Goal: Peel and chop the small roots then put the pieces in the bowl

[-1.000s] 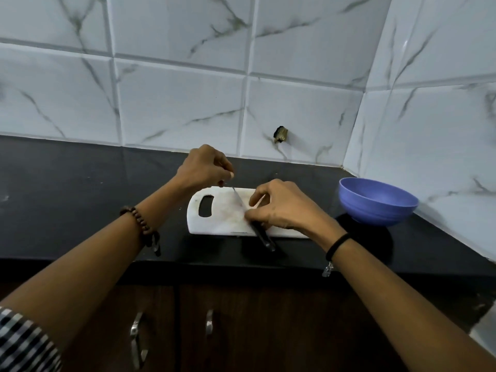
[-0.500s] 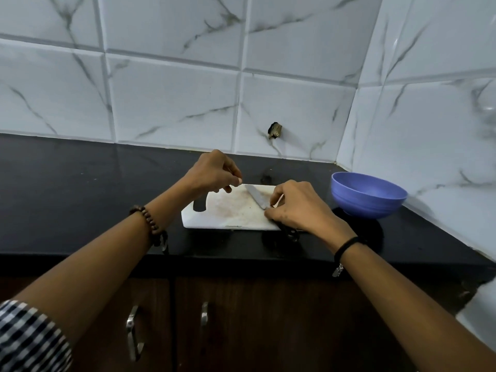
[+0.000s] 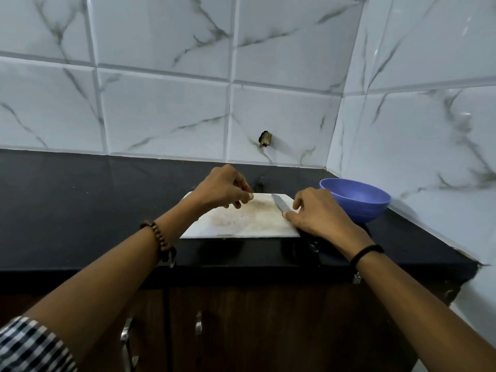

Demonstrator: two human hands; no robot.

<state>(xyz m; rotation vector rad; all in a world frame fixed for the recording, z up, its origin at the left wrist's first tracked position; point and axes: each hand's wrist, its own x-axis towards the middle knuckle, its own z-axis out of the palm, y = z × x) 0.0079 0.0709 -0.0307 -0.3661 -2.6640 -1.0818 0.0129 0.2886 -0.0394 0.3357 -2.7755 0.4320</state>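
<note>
A white cutting board (image 3: 241,224) with brownish stains lies on the black counter. My left hand (image 3: 222,187) hovers over its left part with fingers curled and thumb against the fingertips; no root shows in it. My right hand (image 3: 319,213) is at the board's right edge and grips the handle of a knife. The knife blade (image 3: 279,202) lies low over the board, pointing away from me. A blue bowl (image 3: 357,200) stands just right of the board, behind my right hand. I see no roots or pieces on the board, and the bowl's bottom is hidden.
The black counter (image 3: 80,197) stretches far to the left. Tiled walls close off the back and the right side. A small dark fitting (image 3: 265,138) sticks out of the back wall. Wooden cabinet doors with metal handles (image 3: 198,322) sit below the counter edge.
The knife has swung from the board's middle to its right edge, the blade now pointing away. My left hand came off the blade tip and curled up over the board's left part.
</note>
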